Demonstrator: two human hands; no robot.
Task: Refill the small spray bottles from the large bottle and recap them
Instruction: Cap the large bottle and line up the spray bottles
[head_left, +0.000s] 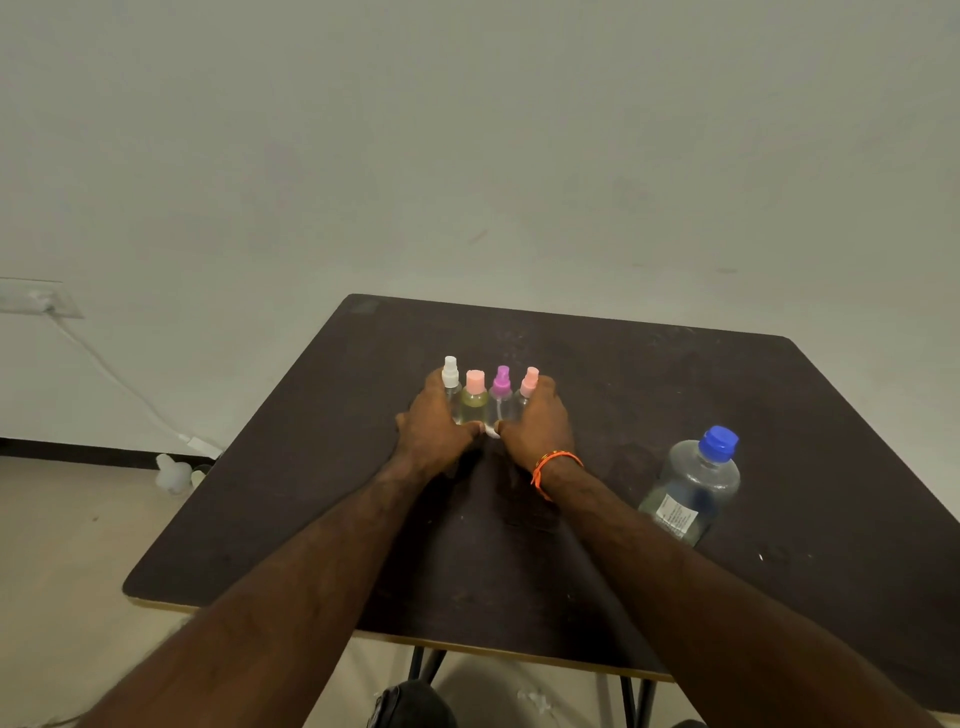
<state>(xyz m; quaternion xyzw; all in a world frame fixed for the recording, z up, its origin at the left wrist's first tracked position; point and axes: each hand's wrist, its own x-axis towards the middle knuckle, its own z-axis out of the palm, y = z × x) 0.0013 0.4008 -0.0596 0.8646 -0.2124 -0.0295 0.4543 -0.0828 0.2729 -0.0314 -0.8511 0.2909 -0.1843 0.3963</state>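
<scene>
Head view shows our left hand (434, 423) and right hand (535, 421) cupping four capped spray bottles (488, 397) between them, so we judge uncapping comes next, the blue-capped large bottle (693, 488) standing right of our right hand.

Counted at centre frame: four small clear plastic spray bottles (487, 397), all capped: one white, two pink, one purple. At right: one large clear plastic bottle with blue cap (693, 486). Lower left: one white floor object.
</scene>
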